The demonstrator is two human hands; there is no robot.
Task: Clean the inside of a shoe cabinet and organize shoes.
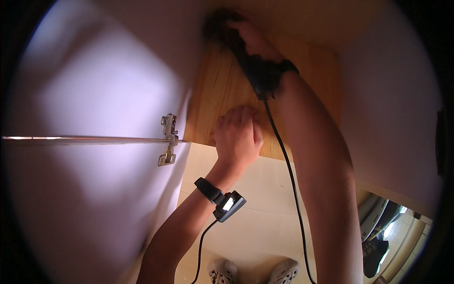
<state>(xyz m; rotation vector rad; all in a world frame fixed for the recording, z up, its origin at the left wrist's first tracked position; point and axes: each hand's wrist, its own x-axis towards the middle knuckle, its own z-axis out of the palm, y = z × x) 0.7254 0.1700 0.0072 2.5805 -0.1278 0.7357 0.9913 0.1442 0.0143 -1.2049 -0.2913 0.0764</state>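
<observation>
My left hand [239, 132] rests on the front part of a wooden board [213, 94], palm down, fingers together and slightly bent, with nothing visible in it. Deep inside the cabinet, my right hand [248, 38] reaches to the back left of the board. Its fingers are closed around something dark and blurred [220, 23] in the shadow, whose kind I cannot make out. On each wrist sits a black strapped device: one with a small lit face [228, 204] on the left, a dark one [265, 78] on the right.
A white cabinet wall and door [94, 94] meet at a metal hinge [169, 139] on the left. Another white panel [388, 104] stands to the right. Black cables [286, 161] hang from both wrists. Below are a tiled floor [255, 189], my shoes [283, 272] and dark items [376, 251] at lower right.
</observation>
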